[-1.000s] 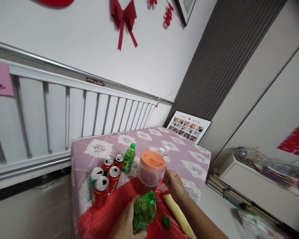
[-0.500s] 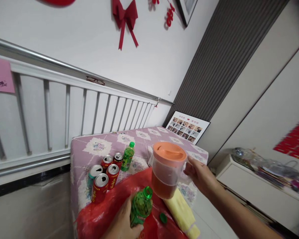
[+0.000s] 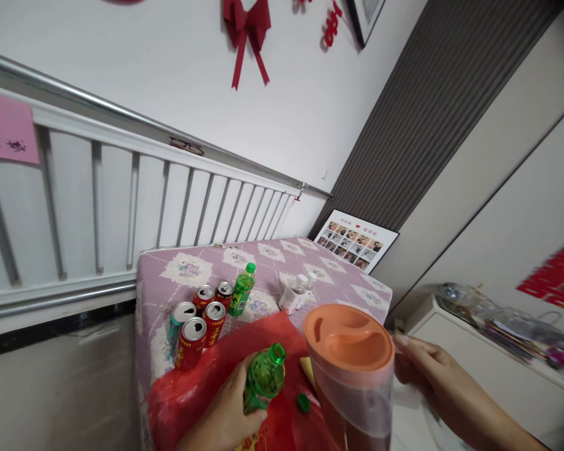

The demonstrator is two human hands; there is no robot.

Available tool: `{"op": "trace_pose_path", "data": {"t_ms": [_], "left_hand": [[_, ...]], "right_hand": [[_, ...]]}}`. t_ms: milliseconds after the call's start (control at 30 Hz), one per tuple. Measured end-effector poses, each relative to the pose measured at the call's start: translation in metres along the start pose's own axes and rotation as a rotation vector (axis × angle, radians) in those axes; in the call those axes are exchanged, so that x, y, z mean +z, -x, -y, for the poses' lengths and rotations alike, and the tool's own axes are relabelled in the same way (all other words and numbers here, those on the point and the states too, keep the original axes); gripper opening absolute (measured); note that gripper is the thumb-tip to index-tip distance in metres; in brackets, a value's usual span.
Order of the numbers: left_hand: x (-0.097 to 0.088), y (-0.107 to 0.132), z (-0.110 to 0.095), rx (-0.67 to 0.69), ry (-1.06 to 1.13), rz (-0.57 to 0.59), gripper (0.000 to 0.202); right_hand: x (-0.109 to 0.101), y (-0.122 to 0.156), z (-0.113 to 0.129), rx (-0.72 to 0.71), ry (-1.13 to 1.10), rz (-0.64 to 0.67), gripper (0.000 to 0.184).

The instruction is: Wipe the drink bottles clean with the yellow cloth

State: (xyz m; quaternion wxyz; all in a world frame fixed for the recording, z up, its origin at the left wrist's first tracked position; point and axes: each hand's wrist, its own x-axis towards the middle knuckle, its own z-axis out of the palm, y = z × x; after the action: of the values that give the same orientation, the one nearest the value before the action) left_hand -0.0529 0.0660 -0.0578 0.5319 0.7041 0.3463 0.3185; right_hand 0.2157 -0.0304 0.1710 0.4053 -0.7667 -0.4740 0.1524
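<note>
My left hand (image 3: 232, 401) is wrapped round an uncapped green plastic bottle (image 3: 264, 379), which stands nearly upright over a red plastic sheet (image 3: 178, 398). To its right, my right hand (image 3: 425, 369) grips the handle side of a clear pitcher (image 3: 357, 401) with an orange lid (image 3: 350, 338). Brown liquid shows inside the pitcher, whose bottom is cut off by the frame edge. A green bottle cap (image 3: 303, 402) lies on the red sheet between bottle and pitcher. Behind the pitcher, a yellow cloth (image 3: 307, 371) is mostly hidden.
Several opened drink cans (image 3: 191, 343) stand on the left of the flower-patterned tablecloth (image 3: 169, 269). Beside them is a capped green bottle (image 3: 242, 291). Clear bottles (image 3: 295, 293) stand farther back. A white radiator (image 3: 117, 200) runs behind; a cluttered white cabinet (image 3: 451, 332) is at right.
The pitcher has come closer and moved down to the right with my right hand, uncovering the clear bottles behind. My left hand keeps hold of the green bottle in nearly the same place.
</note>
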Motion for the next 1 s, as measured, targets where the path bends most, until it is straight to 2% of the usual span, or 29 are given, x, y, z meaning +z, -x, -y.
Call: {"op": "trace_pose_path", "data": {"t_ms": [100, 400, 567, 1000], "left_hand": [[-0.002, 0.0, -0.004, -0.01, 0.002, 0.006, 0.091], [-0.003, 0.001, -0.005, 0.009, -0.023, 0.003, 0.092], [-0.002, 0.001, -0.001, 0.032, -0.007, 0.007, 0.092], [-0.005, 0.0, -0.005, 0.05, 0.009, 0.019, 0.091]], "right_hand": [[-0.005, 0.006, 0.004, 0.041, -0.003, 0.123, 0.064], [-0.006, 0.009, 0.041, 0.038, 0.113, 0.172, 0.07], [-0.005, 0.003, 0.052, 0.006, 0.144, 0.241, 0.069], [0.002, 0.0, 0.075, -0.059, 0.287, 0.224, 0.077]]}}
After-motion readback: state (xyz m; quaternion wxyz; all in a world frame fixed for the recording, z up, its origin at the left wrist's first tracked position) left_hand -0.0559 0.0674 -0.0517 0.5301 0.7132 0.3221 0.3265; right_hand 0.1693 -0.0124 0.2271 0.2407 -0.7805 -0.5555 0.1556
